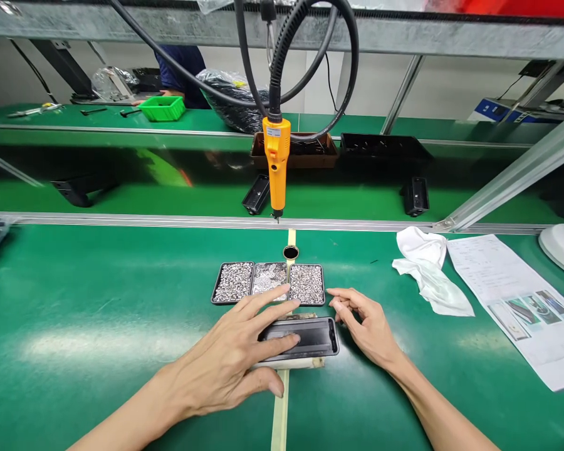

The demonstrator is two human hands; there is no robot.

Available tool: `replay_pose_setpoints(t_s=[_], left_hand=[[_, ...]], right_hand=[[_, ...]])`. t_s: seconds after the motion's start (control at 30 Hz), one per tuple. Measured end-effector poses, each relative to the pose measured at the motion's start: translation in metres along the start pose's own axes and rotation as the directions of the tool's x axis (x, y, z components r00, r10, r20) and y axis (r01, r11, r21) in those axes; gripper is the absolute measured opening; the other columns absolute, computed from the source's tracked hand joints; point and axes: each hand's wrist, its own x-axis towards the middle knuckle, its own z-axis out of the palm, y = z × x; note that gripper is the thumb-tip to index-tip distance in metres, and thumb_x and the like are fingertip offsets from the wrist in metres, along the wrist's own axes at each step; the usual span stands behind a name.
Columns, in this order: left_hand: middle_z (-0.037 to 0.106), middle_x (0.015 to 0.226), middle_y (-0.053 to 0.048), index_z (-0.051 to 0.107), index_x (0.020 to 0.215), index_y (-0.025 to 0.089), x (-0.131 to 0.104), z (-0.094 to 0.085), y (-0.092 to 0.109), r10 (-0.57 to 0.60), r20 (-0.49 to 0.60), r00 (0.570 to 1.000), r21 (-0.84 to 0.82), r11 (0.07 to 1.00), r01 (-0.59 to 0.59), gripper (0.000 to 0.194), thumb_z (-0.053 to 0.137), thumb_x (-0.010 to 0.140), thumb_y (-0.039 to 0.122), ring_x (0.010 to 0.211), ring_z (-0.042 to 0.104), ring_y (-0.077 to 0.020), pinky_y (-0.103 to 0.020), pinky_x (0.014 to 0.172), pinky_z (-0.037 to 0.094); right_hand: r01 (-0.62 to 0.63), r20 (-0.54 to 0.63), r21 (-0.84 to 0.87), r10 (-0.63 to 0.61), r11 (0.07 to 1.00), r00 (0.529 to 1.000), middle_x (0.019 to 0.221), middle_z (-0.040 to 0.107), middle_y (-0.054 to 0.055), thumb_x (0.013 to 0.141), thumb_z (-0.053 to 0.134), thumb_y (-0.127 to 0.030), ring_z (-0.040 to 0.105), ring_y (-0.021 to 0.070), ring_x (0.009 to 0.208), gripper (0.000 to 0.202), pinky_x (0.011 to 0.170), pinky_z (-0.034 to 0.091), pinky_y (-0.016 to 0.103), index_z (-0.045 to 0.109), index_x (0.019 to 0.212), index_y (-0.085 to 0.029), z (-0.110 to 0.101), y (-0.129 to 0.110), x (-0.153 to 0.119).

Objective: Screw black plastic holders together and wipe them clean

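My left hand (244, 344) lies over a long black rectangular housing (317, 338), its fingers stretched out and spread and some fingertips touching the part. The housing rests on a pale block (305, 363), and my palm covers its left end. To the right of it, my right hand (364, 322) is closed, with thumb and fingertips together; whatever they may hold is too small to make out. Behind the housing stand three small black trays of tiny metal parts: a left tray (234, 282), a middle tray (269, 275) and a right tray (307, 285).
A yellow electric screwdriver (277, 163) hangs from a cable above the trays. Behind them lies a small round black piece (291, 252). White cloths (430, 269) and a printed sheet (521, 307) are at right. Beyond the rail sits a green basket (162, 108) near a person (183, 69).
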Motion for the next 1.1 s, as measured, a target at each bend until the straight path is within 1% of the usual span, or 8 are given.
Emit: replay_pose_setpoints(t_s=[0.17, 0.27, 0.33, 0.4, 0.6, 0.77, 0.97, 1.1], left_hand=[[0.05, 0.152, -0.004, 0.06, 0.137, 0.032, -0.001, -0.014, -0.004, -0.182, -0.206, 0.962, -0.157, 0.976, 0.151, 0.039, 0.038, 0.109, 0.046, 0.145, 0.037, -0.0284, -0.05, 0.116, 0.038], [0.066, 0.128, -0.004, 0.068, 0.121, 0.025, -0.001, -0.024, -0.023, -0.463, -0.381, 0.801, -0.153, 0.885, 0.439, 0.027, 0.046, 0.108, 0.034, 0.123, 0.055, -0.0247, -0.042, 0.105, 0.044], [0.07, 0.113, -0.007, 0.069, 0.112, 0.019, -0.003, -0.024, -0.042, -0.594, -0.358, 0.72, -0.052, 0.783, 0.62, 0.026, 0.048, 0.106, 0.032, 0.108, 0.058, -0.0266, -0.043, 0.097, 0.046], [0.07, 0.103, -0.01, 0.071, 0.108, 0.014, -0.005, -0.016, -0.059, -0.666, -0.277, 0.693, 0.07, 0.705, 0.706, 0.026, 0.048, 0.105, 0.027, 0.101, 0.056, -0.03, -0.045, 0.092, 0.045], [0.066, 0.096, -0.008, 0.068, 0.099, 0.015, -0.008, 0.017, -0.079, -0.665, -0.245, 0.706, 0.047, 0.719, 0.694, 0.011, 0.058, 0.098, 0.02, 0.095, 0.055, -0.0276, -0.039, 0.085, 0.045], [0.06, 0.09, -0.007, 0.061, 0.085, 0.017, -0.009, 0.027, -0.078, -0.638, -0.311, 0.704, -0.017, 0.744, 0.667, 0.023, 0.045, 0.1, 0.013, 0.09, 0.052, -0.0265, -0.04, 0.085, 0.041], [0.057, 0.092, -0.007, 0.055, 0.085, 0.019, -0.013, 0.026, -0.078, -0.619, -0.411, 0.669, -0.147, 0.769, 0.622, 0.024, 0.036, 0.1, 0.016, 0.088, 0.05, -0.0272, -0.04, 0.08, 0.039], [0.056, 0.084, -0.005, 0.046, 0.087, 0.021, -0.012, 0.025, -0.075, -0.67, -0.447, 0.593, -0.282, 0.735, 0.617, 0.026, 0.026, 0.104, 0.023, 0.079, 0.05, -0.0246, -0.039, 0.076, 0.038]], right_hand=[[-0.004, -0.002, 0.007, 0.004, 1.0, 1.0, 0.087, 0.069, 0.001, 0.101, 0.055, -0.042, 0.064, 0.015, 0.075, 0.03, 0.074, 0.05, 0.029, 0.069, 0.123, -0.027, 0.0, 0.003, -0.001], [-0.009, 0.008, 0.009, 0.009, 1.0, 1.0, 0.093, 0.069, 0.001, 0.101, 0.054, -0.044, 0.064, 0.0143, 0.075, 0.031, 0.075, 0.051, 0.029, 0.068, 0.124, -0.027, 0.001, 0.006, -0.002], [-0.015, 0.013, 0.008, 0.015, 1.0, 1.0, 0.095, 0.069, 0.002, 0.101, 0.054, -0.045, 0.064, 0.0138, 0.075, 0.033, 0.076, 0.051, 0.029, 0.067, 0.125, -0.027, 0.001, 0.007, -0.001], [-0.026, 0.012, 0.016, 0.026, 1.0, 1.0, 0.094, 0.068, 0.002, 0.101, 0.054, -0.046, 0.064, 0.0137, 0.075, 0.034, 0.076, 0.051, 0.028, 0.066, 0.125, -0.026, 0.001, 0.008, -0.001], [-0.086, 0.008, 0.04, 0.086, 0.995, 0.996, 0.094, 0.069, 0.004, 0.097, 0.056, -0.054, 0.063, 0.015, 0.077, 0.043, 0.077, 0.051, 0.028, 0.066, 0.125, -0.023, 0.0, 0.009, -0.004], [-0.174, -0.02, 0.105, 0.177, 0.979, 0.984, 0.098, 0.072, 0.007, 0.094, 0.056, -0.062, 0.062, 0.0164, 0.073, 0.054, 0.068, 0.052, 0.029, 0.065, 0.126, -0.02, -0.004, 0.005, 0.011], [0.009, -0.188, 0.029, -0.004, 1.0, 0.982, 0.122, 0.069, 0.01, 0.092, 0.059, -0.061, 0.065, 0.0245, 0.104, 0.055, 0.092, 0.052, 0.04, 0.062, 0.133, -0.025, 0.005, -0.05, 0.079], [0.212, -0.243, 0.054, -0.193, 0.976, 0.951, 0.146, 0.054, 0.014, 0.09, 0.063, -0.057, 0.054, 0.0288, 0.13, 0.069, 0.106, 0.046, 0.047, 0.045, 0.148, -0.025, 0.03, -0.098, 0.147]])
